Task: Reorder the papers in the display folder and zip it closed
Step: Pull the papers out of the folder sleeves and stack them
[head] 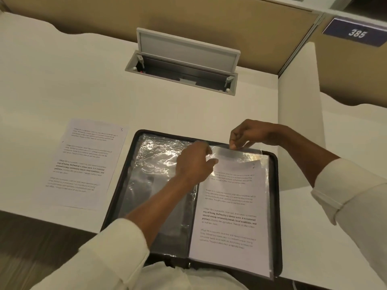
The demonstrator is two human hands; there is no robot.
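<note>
Head view looks down on a black zip folder [276,206] lying open on a pale desk [62,80], its near edge hanging over the desk's front edge toward the person. The left sleeve [155,162] is clear, crinkled plastic with no page in it. The right sleeve [264,164] holds a printed paper [230,206], text facing up.

Both hands work at the top of the right sleeve. The left hand [194,162] reaches across the left sleeve, with its fingers curled on the plastic's top corner by the spine. The right hand [247,133] pinches the top edge of the same plastic between thumb and fingertips and lifts it slightly off the paper. Both arms wear cream sleeves rolled back.

A loose printed sheet [83,164], marked 3 by hand in its top corner, lies flat on the desk just left of the folder. Farther back, a grey cable box [182,76] is set into the desk with its lid [188,49] tilted up. A dark sign [356,33] reading 385 hangs at upper right.
</note>
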